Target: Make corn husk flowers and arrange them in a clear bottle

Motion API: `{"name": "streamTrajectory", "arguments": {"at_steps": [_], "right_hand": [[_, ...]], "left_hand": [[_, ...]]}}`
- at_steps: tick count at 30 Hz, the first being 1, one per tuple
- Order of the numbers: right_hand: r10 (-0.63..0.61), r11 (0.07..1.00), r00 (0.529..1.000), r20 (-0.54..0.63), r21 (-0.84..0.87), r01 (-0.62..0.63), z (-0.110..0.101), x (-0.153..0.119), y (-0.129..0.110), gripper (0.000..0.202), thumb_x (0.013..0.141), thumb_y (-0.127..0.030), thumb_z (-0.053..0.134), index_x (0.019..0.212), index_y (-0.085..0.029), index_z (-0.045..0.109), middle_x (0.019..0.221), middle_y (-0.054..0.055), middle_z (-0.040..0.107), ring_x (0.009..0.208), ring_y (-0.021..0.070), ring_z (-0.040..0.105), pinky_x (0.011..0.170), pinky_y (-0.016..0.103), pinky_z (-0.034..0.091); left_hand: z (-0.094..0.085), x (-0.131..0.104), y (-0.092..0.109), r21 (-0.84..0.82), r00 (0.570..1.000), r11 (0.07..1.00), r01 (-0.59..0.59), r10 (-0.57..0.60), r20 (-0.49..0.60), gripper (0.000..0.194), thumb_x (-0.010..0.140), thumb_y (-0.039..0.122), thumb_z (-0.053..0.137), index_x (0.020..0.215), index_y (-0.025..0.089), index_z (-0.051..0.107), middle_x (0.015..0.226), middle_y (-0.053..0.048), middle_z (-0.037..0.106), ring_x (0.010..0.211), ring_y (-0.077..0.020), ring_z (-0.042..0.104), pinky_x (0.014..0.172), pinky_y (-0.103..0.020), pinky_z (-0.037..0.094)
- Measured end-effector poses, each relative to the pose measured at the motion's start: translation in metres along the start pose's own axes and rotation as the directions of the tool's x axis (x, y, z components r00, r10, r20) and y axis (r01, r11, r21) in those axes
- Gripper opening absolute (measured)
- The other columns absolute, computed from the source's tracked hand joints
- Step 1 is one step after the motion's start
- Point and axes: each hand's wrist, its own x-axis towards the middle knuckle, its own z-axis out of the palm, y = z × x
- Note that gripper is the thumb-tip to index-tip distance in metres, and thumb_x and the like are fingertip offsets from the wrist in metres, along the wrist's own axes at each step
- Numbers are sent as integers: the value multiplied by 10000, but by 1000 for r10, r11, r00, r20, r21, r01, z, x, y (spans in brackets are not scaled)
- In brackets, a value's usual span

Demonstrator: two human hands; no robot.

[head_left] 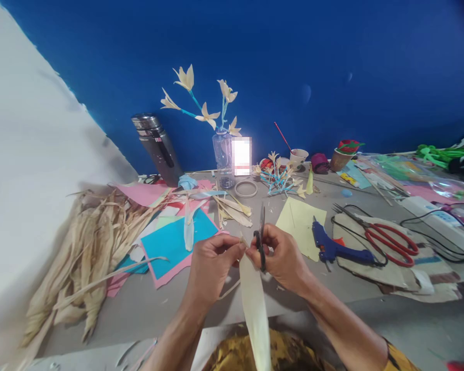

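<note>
A long pale corn husk strip hangs down from between my hands over the table's front edge. My left hand pinches its upper end between thumb and fingertips. In my right hand are small black-handled scissors, their blades pointing up and away from the husk. The right thumb and fingertip also meet at the husk's top edge; whether they grip it I cannot tell. Beyond my hands, loose husk pieces lie on the table. A blue paper sheet is left of my left hand.
Dried husks are heaped at the left. A bottle holds husk flowers, beside a tape ring and several small flowers. At the right lie a blue glue gun, red-handled scissors and a power strip with cables.
</note>
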Motion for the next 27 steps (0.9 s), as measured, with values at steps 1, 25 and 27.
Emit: {"name": "streamTrajectory", "arguments": {"at_steps": [1, 25, 27], "right_hand": [[-3, 1000, 1000, 3, -13, 3, 0, 0, 0, 181, 670, -279, 712, 697, -196, 554, 616, -44, 537, 540, 86, 378, 492, 199, 325], [-12, 1000, 993, -115, 17, 14, -3, -1, 3, 146, 637, -177, 678, 749, -184, 586, 690, -21, 631, 576, 95, 444, 529, 212, 368], [-3, 998, 994, -106, 68, 10, -2, -2, 5, 149, 649, -204, 678, 769, -185, 591, 702, -15, 633, 586, 104, 480, 532, 217, 384]], "left_hand": [[0, 0, 0, 0, 1000, 1000, 10, -10, -15, 98, 624, 268, 803, 588, 191, 753, 618, -33, 679, 545, -157, 574, 540, -265, 478], [9, -7, -16, -88, 999, 995, 50, -51, -11, 198, 614, 254, 819, 550, 155, 659, 532, 17, 569, 507, -85, 465, 510, -206, 378], [6, -7, -17, -225, 986, 961, 161, -148, 72, 225, 587, 252, 835, 565, 153, 635, 526, 22, 567, 490, -88, 485, 510, -210, 395]]}}
